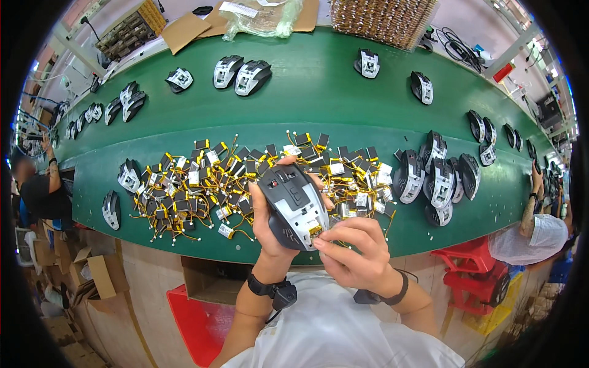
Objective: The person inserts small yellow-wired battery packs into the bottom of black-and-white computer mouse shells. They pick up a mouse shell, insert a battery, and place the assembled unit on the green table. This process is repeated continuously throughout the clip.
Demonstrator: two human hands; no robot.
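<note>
My left hand (270, 228) is wrapped around a partly assembled computer mouse (293, 197), black and grey with a white inner shell, held tilted above the table's near edge. At the mouse's lower end, thumb and forefinger of my right hand (359, 248) pinch a small yellow-ended battery (316, 232) at an opening in the white shell. Those fingers partly hide the battery and any wires on it. Beyond both hands spreads a heap of small black and silver batteries (184, 199) with yellow ends and thin coloured leads.
On the green table (343, 116), a cluster of similar mice (440, 184) is stacked at the right; others stand along the far strip. Cardboard and clear plastic (261, 18) lie at the back beside a tall divided box (383, 21). Red stools (472, 270) stand below right. People work at both sides.
</note>
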